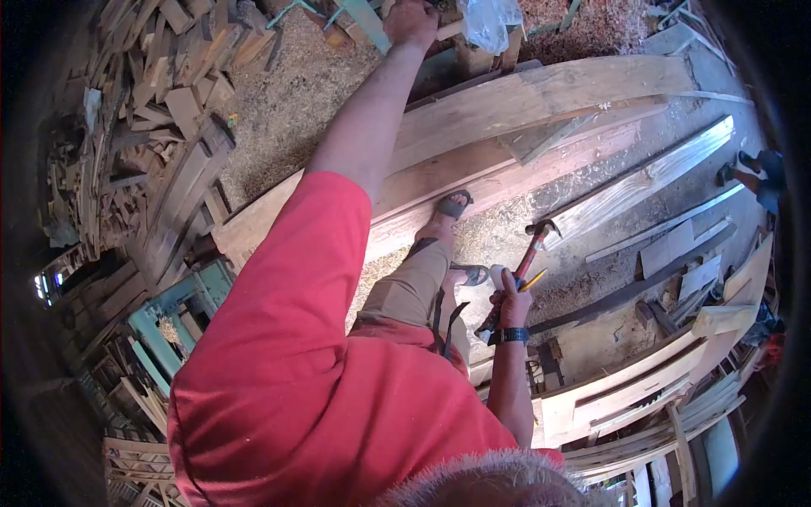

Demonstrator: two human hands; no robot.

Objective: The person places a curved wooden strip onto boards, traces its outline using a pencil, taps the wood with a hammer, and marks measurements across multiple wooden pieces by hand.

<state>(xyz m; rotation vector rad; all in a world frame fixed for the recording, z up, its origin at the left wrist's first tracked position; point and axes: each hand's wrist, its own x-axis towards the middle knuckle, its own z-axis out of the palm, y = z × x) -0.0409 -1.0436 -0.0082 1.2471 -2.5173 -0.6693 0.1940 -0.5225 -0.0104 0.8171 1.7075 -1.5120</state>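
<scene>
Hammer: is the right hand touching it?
Touching. The head view shows the right hand closed around the hammer, its red handle running into the grip.

Slanted red-handled hammer [531,251], yellow pencil [533,280]

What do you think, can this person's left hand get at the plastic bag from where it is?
Probably yes: the left hand is close beside the plastic bag, with just a pale wooden piece visible between them. Whether that hand already grips something is unclear.
</scene>
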